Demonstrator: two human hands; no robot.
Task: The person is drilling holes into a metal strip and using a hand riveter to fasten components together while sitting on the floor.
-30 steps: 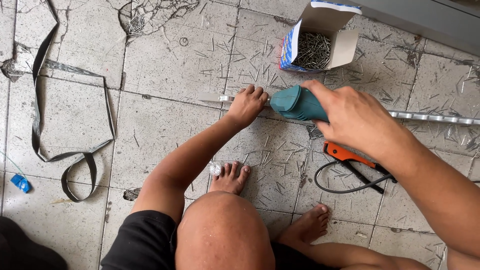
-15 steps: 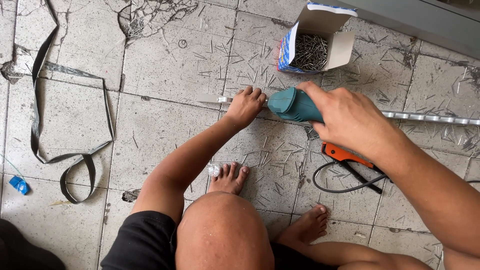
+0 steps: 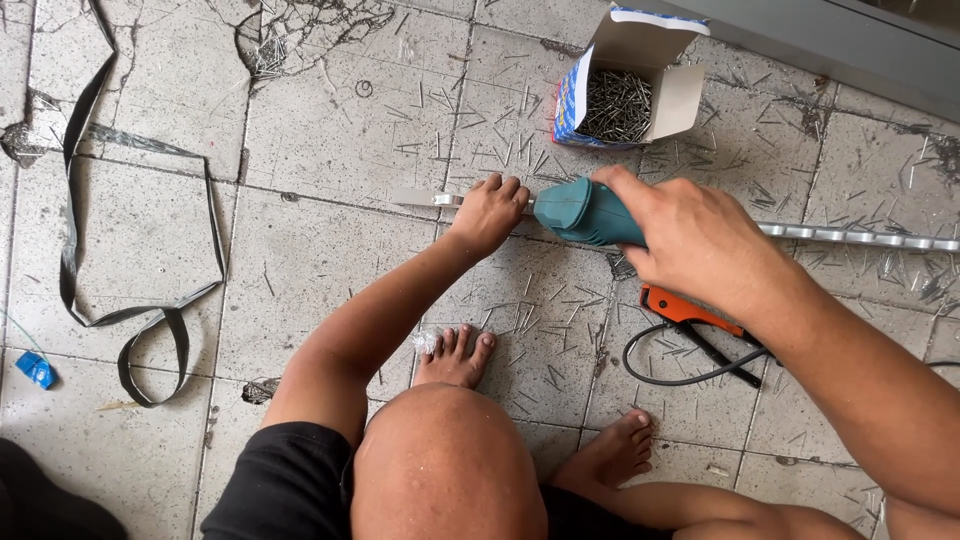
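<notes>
Looking down from the head camera, I see the teal power tool (image 3: 590,212) lying with its long axis nearly level across the floor, nose pointing toward my left hand (image 3: 490,212) and its rear end buried under my right hand (image 3: 700,240). It sits on the long metal strip (image 3: 850,237), which runs the same way along the cracked floor tiles (image 3: 330,130). My right hand is wrapped closed around the tool's body, fingers curled over its top. My left hand is pressed down on the strip just off the tool's nose, fingers bent and bunched together; I cannot tell whether they pinch anything under them. The nose itself is hidden between the two hands, so I cannot make out any bit or tip. The strip's far end is cut off by the frame edge beyond my right arm. Past the tool, away from me, stands an open cardboard box (image 3: 680,95) of nails. On my side of the tool, an orange-handled tool (image 3: 685,307) and a black cable (image 3: 660,375) lie partly under my right forearm.
</notes>
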